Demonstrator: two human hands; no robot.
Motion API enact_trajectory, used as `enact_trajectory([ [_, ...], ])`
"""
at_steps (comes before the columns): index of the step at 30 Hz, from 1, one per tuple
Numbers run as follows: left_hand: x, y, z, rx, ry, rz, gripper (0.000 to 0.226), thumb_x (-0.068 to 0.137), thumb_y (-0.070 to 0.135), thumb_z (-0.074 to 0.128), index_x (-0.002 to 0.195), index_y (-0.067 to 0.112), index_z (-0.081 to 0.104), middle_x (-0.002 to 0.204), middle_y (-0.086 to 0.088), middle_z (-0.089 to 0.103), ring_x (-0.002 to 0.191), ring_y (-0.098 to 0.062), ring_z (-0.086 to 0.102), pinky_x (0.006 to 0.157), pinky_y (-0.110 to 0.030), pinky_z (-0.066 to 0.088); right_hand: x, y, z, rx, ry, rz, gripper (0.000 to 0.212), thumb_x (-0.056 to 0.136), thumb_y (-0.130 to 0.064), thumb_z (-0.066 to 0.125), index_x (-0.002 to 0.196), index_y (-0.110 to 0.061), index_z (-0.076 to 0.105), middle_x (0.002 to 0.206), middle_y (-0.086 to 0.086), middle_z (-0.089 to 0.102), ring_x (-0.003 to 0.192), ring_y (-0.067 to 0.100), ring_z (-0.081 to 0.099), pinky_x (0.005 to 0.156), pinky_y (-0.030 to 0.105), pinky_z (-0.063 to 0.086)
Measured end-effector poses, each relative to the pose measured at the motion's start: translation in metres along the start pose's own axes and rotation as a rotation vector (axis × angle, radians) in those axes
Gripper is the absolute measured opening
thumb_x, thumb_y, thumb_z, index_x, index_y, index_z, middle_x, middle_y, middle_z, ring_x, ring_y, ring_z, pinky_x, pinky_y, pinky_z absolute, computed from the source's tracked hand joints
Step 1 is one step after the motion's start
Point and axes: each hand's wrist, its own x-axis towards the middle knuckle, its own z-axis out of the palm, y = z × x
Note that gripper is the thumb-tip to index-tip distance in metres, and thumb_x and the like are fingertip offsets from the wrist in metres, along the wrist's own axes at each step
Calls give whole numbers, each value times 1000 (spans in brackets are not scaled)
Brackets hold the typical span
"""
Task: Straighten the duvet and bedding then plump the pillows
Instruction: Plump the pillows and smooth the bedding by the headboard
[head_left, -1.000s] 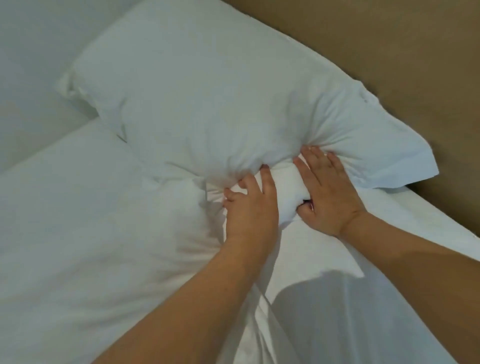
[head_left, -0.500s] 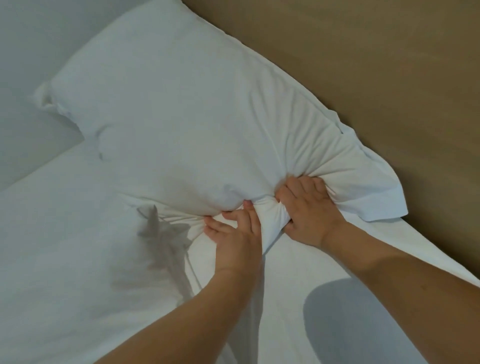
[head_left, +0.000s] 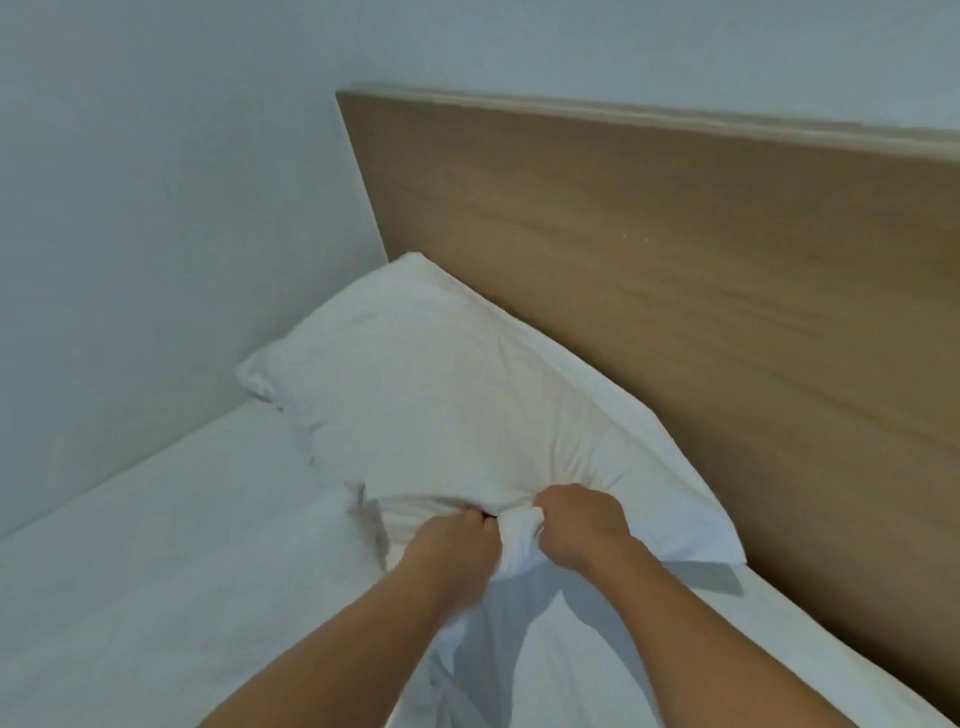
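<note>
From the head view I see a white pillow (head_left: 441, 410) lying at the head end of the bed (head_left: 156, 571), in the corner where the wooden headboard (head_left: 701, 322) meets the pale wall (head_left: 156, 182). Its long back edge runs along the foot of the headboard and its far corner points into that corner. The pillow sits on the white bedding, and its near edge is lifted slightly and gathered into a bunch.

My left hand (head_left: 452, 545) grips that bunched near edge, fingers curled into the fabric, knuckles up. My right hand (head_left: 579, 525) is just beside it, its grip also clamped on the same gathered fabric, with a twist of white pillowcase showing between the two hands. Creases fan out from the two grips across the pillow's near side. The pillowcase's loose flap spreads flat to the right of my right hand, toward the headboard side of the bed.

Both forearms reach in from the bottom of the frame, bare. The white sheet below them is rumpled, with a fold running between the arms and shadows falling under the pillow's lifted edge. The rest of the bedding on the left lies fairly flat up to the wall-side edge of the bed.
</note>
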Motion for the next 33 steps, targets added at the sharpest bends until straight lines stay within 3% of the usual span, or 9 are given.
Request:
enact_trajectory([
  [2, -22, -11, -80, -46, 124, -1, 41, 87, 13, 55, 127, 12, 53, 125, -11, 59, 110, -31, 59, 88, -37, 47, -26, -1, -71, 39, 93, 62, 32, 88, -26, 53, 118, -27, 62, 123, 2, 63, 111, 27, 60, 89, 31, 46],
  [5, -64, -31, -184, -67, 348, -51, 31, 85, 18, 55, 114, 19, 63, 111, -4, 66, 99, -28, 63, 78, -32, 46, -61, -27, -183, -46, 293, 59, 4, 81, -23, 56, 81, -27, 57, 97, -2, 65, 88, 25, 58, 70, 29, 42],
  [9, -154, -77, -257, 40, 502, -78, 21, 78, 14, 55, 96, 20, 63, 96, -6, 67, 87, -32, 64, 65, -30, 39, -115, -100, -272, 122, 345, -13, 13, 76, -20, 60, 64, -23, 55, 67, -5, 60, 69, 23, 58, 54, 27, 37],
  [14, -250, -126, -258, -54, 605, -155, 19, 75, 19, 58, 93, 22, 64, 89, 0, 66, 83, -29, 64, 61, -28, 35, -186, -185, -263, 692, 386, 31, 12, 64, -10, 60, 71, -16, 67, 60, 0, 68, 60, 24, 63, 57, 29, 46],
  [18, -320, -171, -272, -155, 953, -242, 14, 64, 22, 62, 77, 18, 61, 77, -1, 63, 66, -31, 61, 52, -24, 24, -222, -265, -293, 978, 533, -28, 25, 52, -9, 56, 71, -18, 69, 56, -2, 62, 59, 19, 57, 57, 32, 45],
  [20, -353, -196, -283, -166, 1188, -276, 12, 55, 23, 56, 66, 17, 57, 63, -1, 57, 49, -31, 55, 50, -20, 19, -239, -308, -320, 999, 610, -118, 22, 54, -5, 56, 72, -11, 67, 56, -3, 59, 56, 16, 53, 56, 31, 43],
  [23, -407, -237, -293, -148, 1440, -342, 13, 59, 23, 44, 61, 16, 55, 58, -1, 54, 44, -30, 48, 48, -20, 19, -265, -374, -351, 962, 679, -263, 23, 55, -5, 55, 76, -7, 65, 57, -3, 55, 55, 15, 50, 55, 30, 41],
  [28, -509, -300, -275, -63, 1593, -402, 7, 57, 15, 57, 64, 14, 56, 61, -2, 54, 47, -28, 48, 46, -22, 20, -305, -478, -353, 926, 729, -426, 19, 51, -12, 53, 66, -1, 52, 53, -4, 39, 53, 14, 37, 52, 30, 32],
  [33, -617, -363, -233, 107, 1679, -455, 10, 62, 15, 61, 71, 12, 63, 66, -5, 60, 52, -28, 52, 41, -28, 33, -347, -589, -326, 885, 717, -614, 12, 58, -12, 55, 54, -13, 44, 51, -8, 33, 52, 11, 33, 51, 29, 26],
])
